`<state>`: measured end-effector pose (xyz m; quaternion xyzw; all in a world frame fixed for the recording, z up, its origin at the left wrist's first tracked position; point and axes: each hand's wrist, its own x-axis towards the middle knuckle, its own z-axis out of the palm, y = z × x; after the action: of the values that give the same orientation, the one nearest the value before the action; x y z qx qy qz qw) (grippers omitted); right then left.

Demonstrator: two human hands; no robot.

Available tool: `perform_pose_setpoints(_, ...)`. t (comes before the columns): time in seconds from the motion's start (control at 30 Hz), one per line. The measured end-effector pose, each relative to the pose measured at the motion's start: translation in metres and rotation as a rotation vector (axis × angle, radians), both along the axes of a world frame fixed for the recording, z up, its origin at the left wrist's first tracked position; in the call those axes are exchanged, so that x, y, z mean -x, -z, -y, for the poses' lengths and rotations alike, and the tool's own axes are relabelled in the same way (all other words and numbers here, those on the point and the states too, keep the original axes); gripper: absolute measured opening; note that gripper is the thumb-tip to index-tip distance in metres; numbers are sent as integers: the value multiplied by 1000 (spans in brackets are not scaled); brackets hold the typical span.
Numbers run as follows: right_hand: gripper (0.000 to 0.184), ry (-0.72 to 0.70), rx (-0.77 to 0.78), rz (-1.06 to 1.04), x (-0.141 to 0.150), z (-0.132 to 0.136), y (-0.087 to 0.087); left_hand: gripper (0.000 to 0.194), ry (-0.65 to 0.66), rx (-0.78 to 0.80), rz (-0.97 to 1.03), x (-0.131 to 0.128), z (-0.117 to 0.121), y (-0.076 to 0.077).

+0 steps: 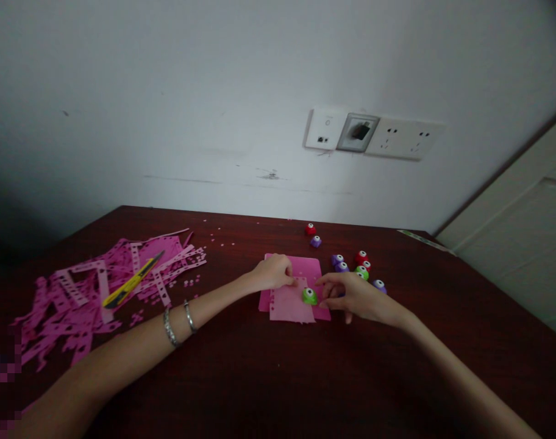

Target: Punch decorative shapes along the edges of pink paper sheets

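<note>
A small green craft punch (310, 297) with a white button on top sits at the right side of a light pink paper sheet (291, 308). Holes show along the sheet's left edge, and it lies over darker pink sheets (308, 266). My left hand (274, 272) is closed, its thumb and fingers pinched at the top edge of the light sheet; the fingertips are partly hidden. Just right of the green punch is my right hand (349, 294), its thumb and fingers apart with nothing visible between them.
Left lies a heap of punched pink paper strips (99, 274) with a yellow utility knife (132, 281) on top. More punches, purple (315, 241), red (310, 229) and green, stand behind and beside my right hand. A wall with sockets (403, 138) borders the table's back.
</note>
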<state>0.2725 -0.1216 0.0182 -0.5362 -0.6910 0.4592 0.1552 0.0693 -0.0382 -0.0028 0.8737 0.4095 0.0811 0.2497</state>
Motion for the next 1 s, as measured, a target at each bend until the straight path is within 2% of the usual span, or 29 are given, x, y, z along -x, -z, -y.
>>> perform_pose_setpoints(0.2,21,-36,-38,3,9,-2,8,32,-7,-14,-13,-1,-5,6)
perform_pose_setpoints(0.57,20,-40,-70,1,10,2,9,28,-33,11,-33,-1,-7,7)
perform_pose_setpoints(0.83,31,14,0,-55,4,1,5,29,-7,81,47,0,-4,-6)
perform_pose_setpoints(1.0,34,84,125,25,4,-2,-1,37,15,143,79,0,-2,-20)
